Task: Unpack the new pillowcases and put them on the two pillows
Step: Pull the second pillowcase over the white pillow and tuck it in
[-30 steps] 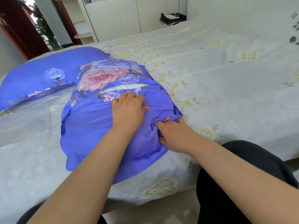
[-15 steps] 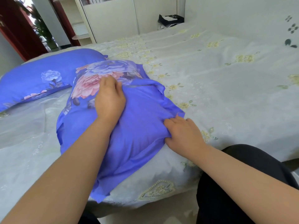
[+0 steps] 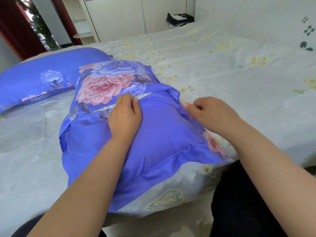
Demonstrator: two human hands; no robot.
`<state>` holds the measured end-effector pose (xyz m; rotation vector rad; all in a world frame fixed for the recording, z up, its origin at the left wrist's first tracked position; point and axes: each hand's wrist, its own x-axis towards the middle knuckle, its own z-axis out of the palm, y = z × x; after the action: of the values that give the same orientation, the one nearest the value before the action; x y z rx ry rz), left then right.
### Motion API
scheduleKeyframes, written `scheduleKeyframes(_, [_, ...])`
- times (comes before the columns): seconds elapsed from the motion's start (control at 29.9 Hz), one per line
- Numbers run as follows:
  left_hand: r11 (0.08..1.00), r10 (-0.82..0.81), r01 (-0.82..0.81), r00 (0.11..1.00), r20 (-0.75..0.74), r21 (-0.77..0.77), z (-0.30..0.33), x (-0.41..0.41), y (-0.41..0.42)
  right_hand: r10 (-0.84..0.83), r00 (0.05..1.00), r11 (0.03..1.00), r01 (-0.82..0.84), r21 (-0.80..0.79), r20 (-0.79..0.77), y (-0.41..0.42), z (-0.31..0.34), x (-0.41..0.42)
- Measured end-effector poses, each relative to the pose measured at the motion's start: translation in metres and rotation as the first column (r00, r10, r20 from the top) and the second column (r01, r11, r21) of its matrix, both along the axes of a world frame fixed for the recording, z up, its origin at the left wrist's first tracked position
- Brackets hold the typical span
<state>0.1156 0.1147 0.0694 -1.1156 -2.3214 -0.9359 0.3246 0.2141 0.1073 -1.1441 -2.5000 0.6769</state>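
Observation:
A pillow in a blue pillowcase (image 3: 153,134) with pink and blue flowers lies on the bed in front of me. A thin strip of white pillow shows at the case's overlapping opening. My left hand (image 3: 124,115) rests on the middle of the pillow and its fingertips pinch the fabric edge at that opening. My right hand (image 3: 210,112) sits at the pillow's right side, fingers curled, pinching the blue flange there. A second pillow (image 3: 42,76) in the same blue floral case lies at the far left, partly under the first.
The bed (image 3: 239,79) has a pale spread with yellow embroidered flowers. A dark bag (image 3: 179,17) sits on the floor past the far edge, beside white wardrobe doors. My dark-trousered knee (image 3: 239,202) is at the bed's near edge.
My left hand slid back from the floral end to the opening seam. My right hand lifted off the pillow's near right corner and moved up to the right flange. The pillow lies flatter.

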Motion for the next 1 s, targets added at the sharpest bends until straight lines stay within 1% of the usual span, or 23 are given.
scheduleKeyframes(0.03, [1.0, -0.004, 0.004, 1.0, 0.006, 0.007, 0.0, 0.0, 0.0, -0.016, 0.994, 0.998, 0.023, 0.065, -0.109, -0.006, -0.007, -0.007])
scheduleKeyframes(0.07, [1.0, -0.009, 0.009, 1.0, 0.006, 0.009, 0.0, -0.001, -0.001, 0.021, 0.996, 0.997, -0.014, 0.079, -0.09, -0.012, -0.018, -0.014])
scheduleKeyframes(0.1, [1.0, -0.015, 0.015, 1.0, -0.002, 0.002, 0.0, -0.001, -0.002, 0.086, 0.996, 0.996, -0.086, 0.032, 0.012, -0.017, -0.031, -0.019])
scheduleKeyframes(0.13, [1.0, -0.024, 0.024, 1.0, -0.017, -0.013, -0.001, -0.001, -0.003, 0.125, 0.985, 0.992, -0.12, -0.044, 0.117, -0.019, -0.044, -0.021])
scheduleKeyframes(0.17, [0.999, -0.034, 0.033, 0.999, -0.031, -0.031, -0.001, -0.002, -0.004, 0.123, 0.976, 0.989, -0.105, -0.105, 0.181, -0.017, -0.051, -0.02])
scheduleKeyframes(0.2, [0.998, -0.039, 0.037, 0.999, -0.037, -0.043, -0.002, -0.003, -0.004, 0.11, 0.972, 0.988, -0.083, -0.134, 0.209, -0.011, -0.053, -0.016])
scheduleKeyframes(0.27, [0.998, -0.034, 0.032, 0.999, -0.032, -0.051, -0.003, -0.005, -0.004, 0.153, 0.958, 0.982, -0.12, -0.147, 0.241, 0.004, -0.047, -0.007])
scheduleKeyframes(0.3, [0.998, -0.027, 0.026, 0.999, -0.026, -0.054, -0.003, -0.005, -0.003, 0.188, 0.957, 0.976, -0.157, -0.153, 0.219, 0.011, -0.041, -0.001])
scheduleKeyframes(0.37, [0.999, -0.014, 0.014, 1.0, 0.004, -0.053, -0.003, -0.006, -0.003, 0.226, 0.972, 0.964, -0.214, -0.158, 0.06, 0.018, -0.028, 0.009])
scheduleKeyframes(0.43, [1.0, -0.009, 0.011, 0.997, 0.083, -0.016, -0.002, -0.011, -0.005, 0.195, 0.974, 0.973, -0.206, -0.099, -0.115, 0.018, -0.023, 0.01])
scheduleKeyframes(0.47, [1.0, -0.018, 0.018, 0.992, 0.128, 0.005, 0.0, -0.016, -0.008, 0.154, 0.976, 0.985, -0.164, -0.052, -0.153, 0.017, -0.024, 0.007])
scheduleKeyframes(0.5, [0.999, -0.046, 0.043, 0.986, 0.163, 0.023, 0.003, -0.02, -0.011, 0.105, 0.983, 0.994, -0.107, -0.004, -0.153, 0.018, -0.028, 0.003])
scheduleKeyframes(0.57, [0.99, -0.138, 0.135, 0.976, 0.17, 0.03, 0.01, -0.025, -0.023, -0.006, 0.998, 0.997, 0.01, 0.071, -0.055, 0.022, -0.04, -0.004])
scheduleKeyframes(0.63, [0.978, -0.206, 0.207, 0.977, 0.06, -0.004, 0.013, -0.026, -0.043, -0.087, 0.995, 0.982, 0.078, 0.169, 0.045, 0.024, -0.053, -0.012])
scheduleKeyframes(0.67, [0.979, -0.204, 0.204, 0.979, -0.027, -0.03, 0.012, -0.025, -0.054, -0.125, 0.991, 0.957, 0.108, 0.268, 0.046, 0.022, -0.056, -0.015])
scheduleKeyframes(0.7, [0.985, -0.169, 0.165, 0.978, -0.119, -0.044, 0.009, -0.022, -0.065, -0.136, 0.991, 0.915, 0.131, 0.382, -0.015, 0.018, -0.056, -0.017])
scheduleKeyframes(0.73, [0.995, -0.096, 0.091, 0.98, -0.177, -0.035, 0.003, -0.026, -0.087, -0.09, 0.989, 0.869, 0.134, 0.476, -0.114, 0.003, -0.055, -0.029])
scheduleKeyframes(0.77, [0.999, -0.041, 0.042, 0.982, -0.185, 0.003, -0.004, -0.025, -0.103, -0.038, 0.973, 0.836, 0.156, 0.526, -0.228, -0.013, -0.051, -0.035])
scheduleKeyframes(0.8, [0.998, -0.016, 0.026, 0.988, -0.151, 0.06, -0.013, -0.022, -0.114, 0.02, 0.946, 0.826, 0.166, 0.539, -0.322, -0.03, -0.044, -0.038])
scheduleKeyframes(0.84, [0.993, 0.005, 0.006, 0.996, -0.087, 0.119, -0.021, -0.02, -0.13, 0.119, 0.921, 0.831, 0.112, 0.546, -0.37, -0.05, -0.039, -0.045])
scheduleKeyframes(0.9, [0.979, 0.03, -0.041, 0.998, 0.057, 0.201, -0.04, -0.019, -0.161, 0.356, 0.87, 0.823, -0.119, 0.556, -0.341, -0.095, -0.037, -0.061])
scheduleKeyframes(0.97, [0.963, -0.019, -0.046, 0.971, 0.238, 0.265, -0.055, -0.014, -0.181, 0.511, 0.835, 0.762, -0.328, 0.558, -0.207, -0.132, -0.043, -0.075])
scheduleKeyframes(1.0, [0.956, -0.051, -0.055, 0.936, 0.348, 0.289, -0.059, -0.011, -0.191, 0.555, 0.822, 0.725, -0.404, 0.557, -0.126, -0.147, -0.047, -0.084])
